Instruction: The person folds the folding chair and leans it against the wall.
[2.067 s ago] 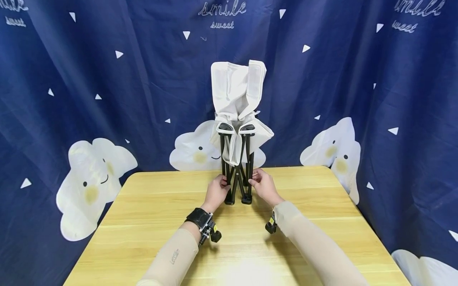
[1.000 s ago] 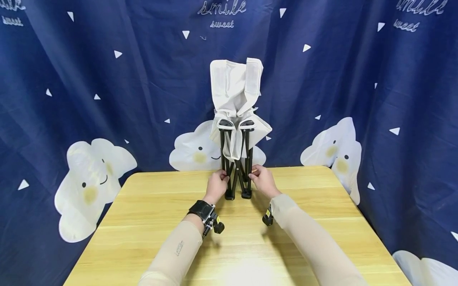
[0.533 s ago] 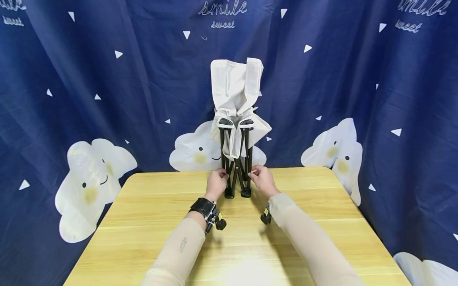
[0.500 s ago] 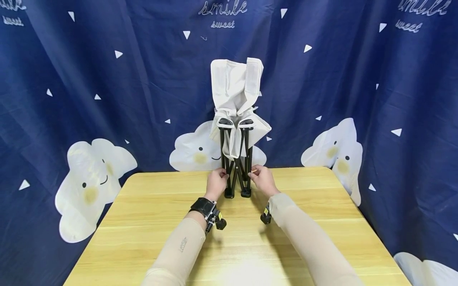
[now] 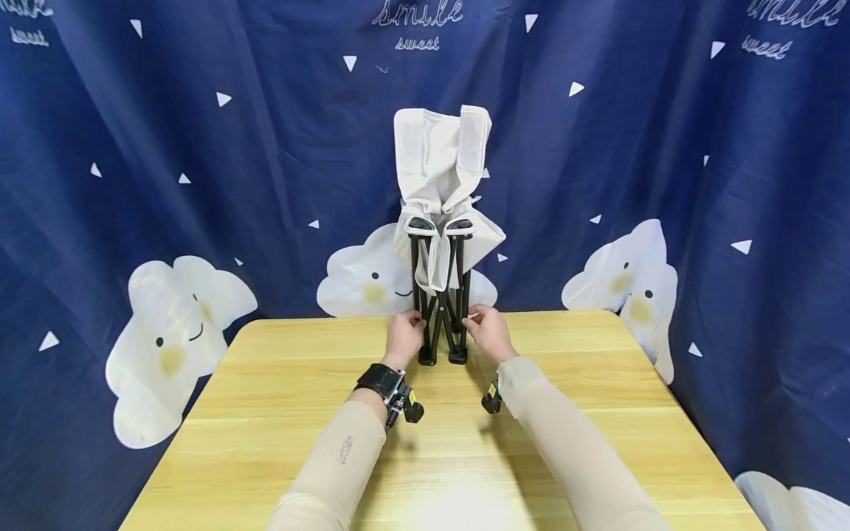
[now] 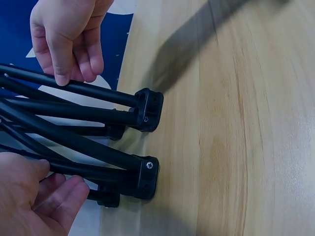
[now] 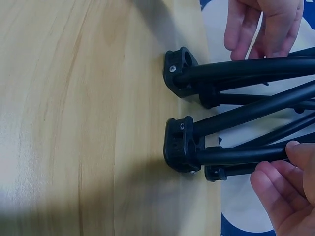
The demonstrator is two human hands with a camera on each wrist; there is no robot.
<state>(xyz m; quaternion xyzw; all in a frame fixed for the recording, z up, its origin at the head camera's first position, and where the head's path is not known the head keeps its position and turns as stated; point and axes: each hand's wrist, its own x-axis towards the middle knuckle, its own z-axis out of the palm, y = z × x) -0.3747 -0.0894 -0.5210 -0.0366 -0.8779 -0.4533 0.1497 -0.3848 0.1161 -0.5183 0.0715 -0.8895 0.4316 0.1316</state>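
A folded camp chair stands upright near the far edge of the table, white fabric bunched over crossed black legs. My left hand pinches a tube low on the chair's left side, while my right hand pinches one on the right. In the left wrist view, the left thumb lies over the tube with the fingers curled beneath. The right wrist view shows the right hand around its tube in the same way, close to the black plastic feet. The rear legs are partly hidden.
The wooden table has rounded far corners. Directly behind it hangs a dark blue curtain with white triangles and clouds. A black camera mount is strapped to the left wrist; another hangs under the right.
The chair has slid a little away from me, toward the table's far edge, and both hands have moved along with it. Their grip on the legs looks the same.
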